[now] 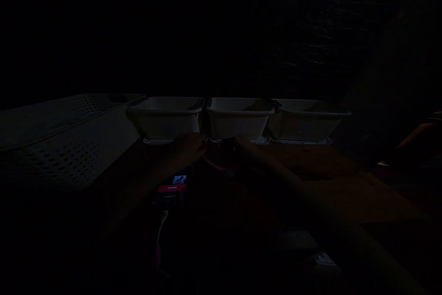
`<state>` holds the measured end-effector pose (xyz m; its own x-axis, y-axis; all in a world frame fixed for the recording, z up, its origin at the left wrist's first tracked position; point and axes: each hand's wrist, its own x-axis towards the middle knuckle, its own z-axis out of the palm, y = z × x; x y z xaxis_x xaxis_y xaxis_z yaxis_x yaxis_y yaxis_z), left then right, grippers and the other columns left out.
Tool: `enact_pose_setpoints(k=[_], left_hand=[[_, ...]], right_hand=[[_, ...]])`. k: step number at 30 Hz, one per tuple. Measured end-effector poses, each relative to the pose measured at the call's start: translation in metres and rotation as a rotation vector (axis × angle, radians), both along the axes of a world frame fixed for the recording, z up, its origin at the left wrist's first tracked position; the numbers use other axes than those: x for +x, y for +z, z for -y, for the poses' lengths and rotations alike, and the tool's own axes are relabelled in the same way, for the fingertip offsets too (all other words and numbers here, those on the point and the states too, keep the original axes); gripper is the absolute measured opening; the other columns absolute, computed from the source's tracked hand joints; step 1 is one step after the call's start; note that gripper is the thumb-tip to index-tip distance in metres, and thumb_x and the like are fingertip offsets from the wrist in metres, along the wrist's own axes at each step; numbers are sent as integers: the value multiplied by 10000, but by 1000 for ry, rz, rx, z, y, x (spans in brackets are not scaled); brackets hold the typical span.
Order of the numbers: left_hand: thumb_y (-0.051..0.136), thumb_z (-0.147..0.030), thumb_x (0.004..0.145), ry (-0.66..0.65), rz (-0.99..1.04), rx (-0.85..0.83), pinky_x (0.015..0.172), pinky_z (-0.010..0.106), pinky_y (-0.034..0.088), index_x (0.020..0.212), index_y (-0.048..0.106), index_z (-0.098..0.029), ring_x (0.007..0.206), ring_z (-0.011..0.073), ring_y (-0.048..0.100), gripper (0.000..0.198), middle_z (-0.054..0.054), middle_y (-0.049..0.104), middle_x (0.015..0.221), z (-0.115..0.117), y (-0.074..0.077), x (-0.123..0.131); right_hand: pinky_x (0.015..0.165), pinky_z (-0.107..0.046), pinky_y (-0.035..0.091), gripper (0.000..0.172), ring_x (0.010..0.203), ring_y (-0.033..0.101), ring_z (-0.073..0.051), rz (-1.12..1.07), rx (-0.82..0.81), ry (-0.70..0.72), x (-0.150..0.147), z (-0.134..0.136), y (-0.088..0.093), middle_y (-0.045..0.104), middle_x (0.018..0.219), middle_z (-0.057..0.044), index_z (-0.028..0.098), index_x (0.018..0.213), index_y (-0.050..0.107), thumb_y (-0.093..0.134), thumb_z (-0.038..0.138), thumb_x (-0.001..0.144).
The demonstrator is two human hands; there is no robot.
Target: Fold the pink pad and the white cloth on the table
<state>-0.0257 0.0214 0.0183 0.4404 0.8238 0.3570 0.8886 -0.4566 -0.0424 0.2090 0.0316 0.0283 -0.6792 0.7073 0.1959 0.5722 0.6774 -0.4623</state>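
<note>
The scene is very dark. My left hand (188, 147) and my right hand (243, 147) reach forward over a wooden table (331, 180), close together just in front of three white tubs. Both hands rest on or hold a small dark object with a reddish edge (217, 164) between them; I cannot make out what it is. The fingers look curled, but the darkness hides their grip. The left tub (165, 120), middle tub (238, 120) and right tub (305, 122) stand in a row right behind the hands.
A large white perforated basket (65, 143) lies at the left. A lit phone screen (174, 187) with a white cable (160, 230) lies near my left forearm. Pale papers (311, 249) lie by my right arm. Something orange (417, 136) shows at the far right.
</note>
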Motion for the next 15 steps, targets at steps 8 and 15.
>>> enact_pose_setpoints(k=[8,15], left_hand=[[548,-179,898,-391,232,-352,699,265,443,987,680,-193,799,173,644,160,43,697,948,15,-2,17],[552,-201,898,-372,190,-376,633,244,407,992,684,-186,746,163,616,163,49,680,936,17,-6,17]], right_hand=[[638,-177,379,134,671,526,-71,-21,-139,197,2,6,5,686,819,-53,63,877,734,665,97,767],[668,-196,445,160,686,583,-92,-90,-293,274,6,7,6,708,828,-48,99,817,756,669,61,689]])
